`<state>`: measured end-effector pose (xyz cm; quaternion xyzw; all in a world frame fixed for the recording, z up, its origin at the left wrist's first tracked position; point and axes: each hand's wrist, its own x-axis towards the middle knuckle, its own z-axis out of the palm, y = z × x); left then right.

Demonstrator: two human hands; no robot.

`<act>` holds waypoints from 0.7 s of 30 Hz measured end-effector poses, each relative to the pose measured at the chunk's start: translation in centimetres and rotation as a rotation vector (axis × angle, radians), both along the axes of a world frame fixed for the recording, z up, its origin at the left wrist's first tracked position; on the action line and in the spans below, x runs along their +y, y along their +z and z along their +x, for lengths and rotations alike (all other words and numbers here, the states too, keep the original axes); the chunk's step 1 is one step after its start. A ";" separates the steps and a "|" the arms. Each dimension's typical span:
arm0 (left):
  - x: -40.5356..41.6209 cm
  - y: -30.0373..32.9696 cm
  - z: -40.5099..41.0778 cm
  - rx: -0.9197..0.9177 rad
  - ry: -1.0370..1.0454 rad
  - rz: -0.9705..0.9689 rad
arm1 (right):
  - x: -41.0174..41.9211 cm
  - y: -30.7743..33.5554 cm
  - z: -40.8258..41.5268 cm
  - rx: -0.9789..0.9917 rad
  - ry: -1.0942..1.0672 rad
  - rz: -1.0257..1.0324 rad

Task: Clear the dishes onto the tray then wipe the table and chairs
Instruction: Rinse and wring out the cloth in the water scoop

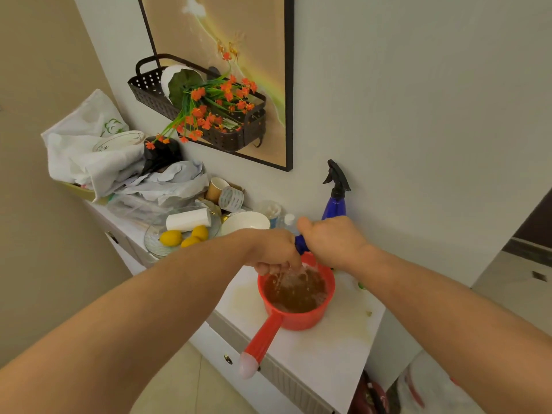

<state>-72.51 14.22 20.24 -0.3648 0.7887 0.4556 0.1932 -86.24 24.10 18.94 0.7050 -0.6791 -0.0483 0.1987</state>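
Both my hands grip a blue cloth [301, 245] between them, just above a red water scoop [301, 319]. My left hand [273, 252] curls round the cloth's left end with its fingers pointing down. My right hand [334, 242] is closed round the right end, thumb up. Water runs from the cloth into the scoop, which holds brownish, foamy water. Most of the cloth is hidden inside my fists. The scoop stands on a white cabinet top [334, 348], and its red handle [263, 339] points toward me over the front edge.
A blue spray bottle [336, 201] stands against the wall behind my hands. To the left are a white bowl [245, 222], a glass dish with lemons [171, 237], a paper cup [215, 189], a tape roll [230, 198] and a pile of white cloths [98, 162]. A dark basket with orange flowers [209, 109] is above.
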 end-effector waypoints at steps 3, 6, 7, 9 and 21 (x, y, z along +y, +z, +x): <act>0.2 -0.1 0.0 0.037 0.053 0.162 | -0.2 0.5 -0.2 0.030 -0.005 -0.002; 0.5 -0.5 0.2 0.078 0.128 0.268 | -0.4 0.9 -0.4 0.027 -0.004 -0.010; 0.7 -0.8 0.3 0.100 0.151 0.309 | -0.4 1.1 -0.4 0.019 -0.001 -0.010; 0.9 -1.2 0.4 0.151 0.204 0.391 | -0.5 1.4 -0.3 0.004 0.002 -0.013; 3.5 -2.2 1.9 0.307 0.436 0.857 | -1.0 1.2 0.3 -0.058 0.059 -0.057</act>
